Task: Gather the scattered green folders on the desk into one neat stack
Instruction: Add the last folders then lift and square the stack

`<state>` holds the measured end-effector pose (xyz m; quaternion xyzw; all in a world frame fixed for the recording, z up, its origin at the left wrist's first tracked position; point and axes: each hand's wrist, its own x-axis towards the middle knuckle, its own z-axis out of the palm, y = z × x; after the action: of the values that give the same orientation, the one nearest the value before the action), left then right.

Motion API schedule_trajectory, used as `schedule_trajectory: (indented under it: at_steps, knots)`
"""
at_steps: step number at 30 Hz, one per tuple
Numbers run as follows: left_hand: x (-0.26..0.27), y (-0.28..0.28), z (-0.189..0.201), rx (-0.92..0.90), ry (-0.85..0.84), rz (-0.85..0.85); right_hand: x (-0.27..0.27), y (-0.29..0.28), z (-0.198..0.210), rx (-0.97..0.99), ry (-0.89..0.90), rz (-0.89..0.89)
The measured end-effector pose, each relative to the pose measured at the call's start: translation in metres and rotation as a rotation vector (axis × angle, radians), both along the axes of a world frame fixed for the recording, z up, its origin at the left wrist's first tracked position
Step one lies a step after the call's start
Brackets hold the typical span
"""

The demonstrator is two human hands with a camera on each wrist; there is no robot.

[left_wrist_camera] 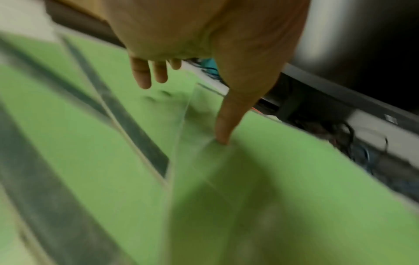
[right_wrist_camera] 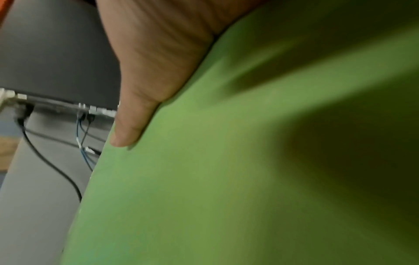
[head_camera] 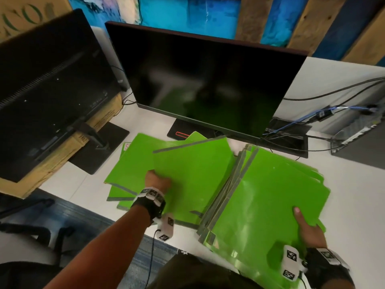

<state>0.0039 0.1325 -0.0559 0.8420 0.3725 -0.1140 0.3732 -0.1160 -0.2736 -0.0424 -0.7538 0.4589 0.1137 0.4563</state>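
White table (head_camera: pixel 343 84) fills the frame's right side, a dark monitor (head_camera: pixel 208 80) at upper centre. Green folders (head_camera: pixel 133 163) fan across lower centre beside a thicker stack (head_camera: pixel 270 184) at lower right. The left hand (head_camera: pixel 156 181) pinches the top folder (head_camera: pixel 198 174); the right hand (head_camera: pixel 308 228) grips the stack's near edge.

Large green letters — perhaps "CO" — on the cardboard box (head_camera: pixel 25 15).

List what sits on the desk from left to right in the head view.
Back-turned monitor → loose folders under the left hand → front-facing monitor → folder stack held by the right hand → cables.
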Motion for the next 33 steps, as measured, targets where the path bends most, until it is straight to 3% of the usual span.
schedule_trajectory:
  at_steps: [3, 7, 14, 17, 21, 25, 27, 33]
  knots:
    - [-0.003, 0.024, -0.004, 0.242, 0.022, -0.23, -0.015, -0.011, 0.009, 0.0, 0.001, -0.086]
    - [0.023, 0.011, 0.0, 0.307, -0.033, -0.593, -0.039, -0.035, 0.017, -0.033, 0.0, -0.19]
    - [0.052, -0.016, 0.003, 0.454, 0.202, -0.826, -0.079, -0.072, 0.049, -0.163, 0.084, -0.161]
    - [0.049, -0.014, 0.003, 0.457, 0.214, -0.827, -0.097, -0.08, 0.051, -0.182, 0.127, -0.215]
    - [0.05, -0.021, 0.017, 0.346, 0.052, -0.819, -0.123, -0.093, 0.032, -0.138, 0.101, -0.36]
    - [0.054, -0.049, 0.028, 0.027, 0.175, -0.888, -0.137, -0.097, 0.026, -0.039, 0.11, -0.458]
    - [0.052, -0.07, 0.027, -0.056, 0.155, -0.958, -0.144, -0.101, 0.023, -0.036, 0.121, -0.488]
    - [0.039, -0.148, 0.014, 0.032, 0.196, -1.178, -0.163, -0.124, -0.002, -0.059, 0.098, -0.557]
